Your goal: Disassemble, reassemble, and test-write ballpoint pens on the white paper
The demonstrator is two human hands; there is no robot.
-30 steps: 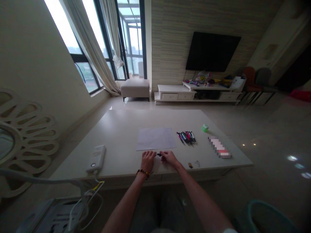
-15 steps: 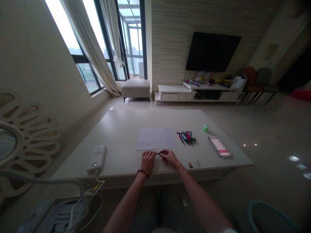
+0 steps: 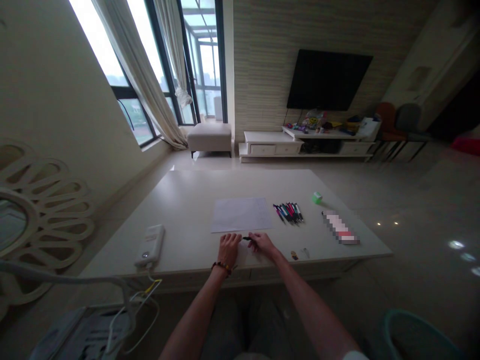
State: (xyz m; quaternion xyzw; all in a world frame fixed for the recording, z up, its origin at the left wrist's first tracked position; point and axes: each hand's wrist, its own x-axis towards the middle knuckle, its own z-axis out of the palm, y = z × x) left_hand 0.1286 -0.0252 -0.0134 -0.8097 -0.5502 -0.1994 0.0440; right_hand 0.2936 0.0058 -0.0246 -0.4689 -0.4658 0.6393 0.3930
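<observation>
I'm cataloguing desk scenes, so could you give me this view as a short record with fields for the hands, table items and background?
Right hand: holds a small dark item, too small to identify
Left hand: close to that item's left end; contact unclear
Paper: flat on the white table, beyond the hands
Pens: grouped right of the paper
White box: left of the hands, cable attached
Background: dark television
</observation>
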